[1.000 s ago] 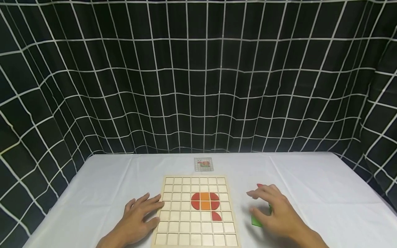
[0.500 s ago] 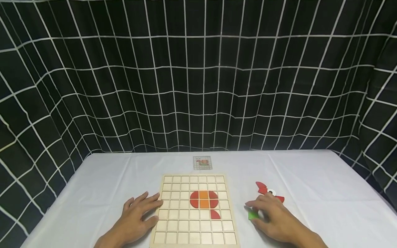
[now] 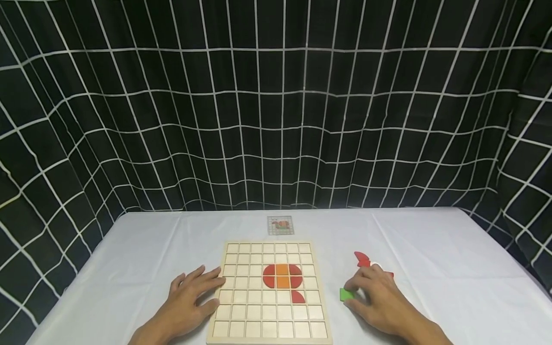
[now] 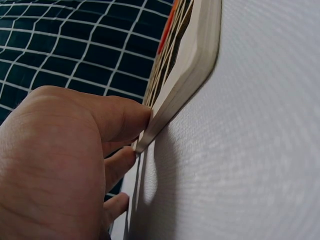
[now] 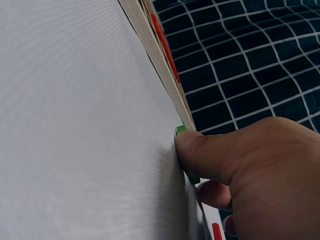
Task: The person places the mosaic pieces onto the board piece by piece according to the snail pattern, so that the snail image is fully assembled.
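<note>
My right hand pinches a green square tile between thumb and fingertips, low over the white cloth to the right of the wooden grid board. The right wrist view shows the thumb over part of this green tile. My left hand has its fingers spread, with the fingertips and thumb touching the board's left edge. In the left wrist view, the thumb meets the board's side. On the board lie red quarter-round tiles and orange square tiles forming a rounded shape, with a red quarter-round tile below.
Beyond the right hand lie loose red pieces and a white piece, partly hidden by the hand. A small picture card of a gridded pattern lies behind the board. A black curtain with white grid lines surrounds the table.
My right hand has come down on the green tile, and the tile has shifted slightly left toward the board. The loose red and white pieces have come into view. The left hand stays at the board's edge.
</note>
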`<move>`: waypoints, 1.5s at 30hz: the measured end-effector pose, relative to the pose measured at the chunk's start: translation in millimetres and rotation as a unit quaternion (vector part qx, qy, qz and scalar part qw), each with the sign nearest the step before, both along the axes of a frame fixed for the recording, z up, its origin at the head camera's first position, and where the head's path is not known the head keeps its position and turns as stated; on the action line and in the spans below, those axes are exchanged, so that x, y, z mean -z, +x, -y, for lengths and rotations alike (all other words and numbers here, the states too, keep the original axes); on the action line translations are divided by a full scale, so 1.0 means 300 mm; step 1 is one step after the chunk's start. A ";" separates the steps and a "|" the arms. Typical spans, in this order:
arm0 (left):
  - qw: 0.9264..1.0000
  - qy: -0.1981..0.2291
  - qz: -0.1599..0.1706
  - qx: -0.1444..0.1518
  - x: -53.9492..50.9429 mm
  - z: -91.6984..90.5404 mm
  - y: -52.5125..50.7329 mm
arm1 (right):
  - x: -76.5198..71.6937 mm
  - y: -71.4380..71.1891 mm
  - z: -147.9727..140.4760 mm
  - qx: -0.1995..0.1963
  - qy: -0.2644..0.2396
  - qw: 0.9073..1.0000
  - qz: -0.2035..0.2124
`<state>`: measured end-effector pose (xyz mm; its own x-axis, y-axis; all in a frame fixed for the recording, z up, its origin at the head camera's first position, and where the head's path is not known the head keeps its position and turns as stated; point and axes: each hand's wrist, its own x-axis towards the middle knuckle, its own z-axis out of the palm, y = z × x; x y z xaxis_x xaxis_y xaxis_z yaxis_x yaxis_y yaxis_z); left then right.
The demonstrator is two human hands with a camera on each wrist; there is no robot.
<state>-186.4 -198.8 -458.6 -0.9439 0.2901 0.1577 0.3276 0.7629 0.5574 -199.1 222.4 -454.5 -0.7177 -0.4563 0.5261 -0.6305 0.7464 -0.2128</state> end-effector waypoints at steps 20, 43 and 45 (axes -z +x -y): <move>1.000 0.007 -0.020 0.014 0.000 0.009 -0.002 | 0.003 0.006 0.016 0.011 -0.011 1.000 -0.005; 1.000 0.008 -0.004 0.005 0.003 0.008 0.000 | -0.023 -0.001 0.038 -0.002 -0.104 0.994 -0.021; 1.000 0.010 -0.005 0.006 0.006 0.005 0.000 | -0.033 0.003 0.045 -0.018 -0.113 0.993 -0.024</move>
<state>-186.5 -200.4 -460.3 -0.9389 0.2978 0.1724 0.3417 0.7476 0.5696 -198.1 208.9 -444.6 -0.6745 -0.3477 0.6513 -0.6692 0.6606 -0.3403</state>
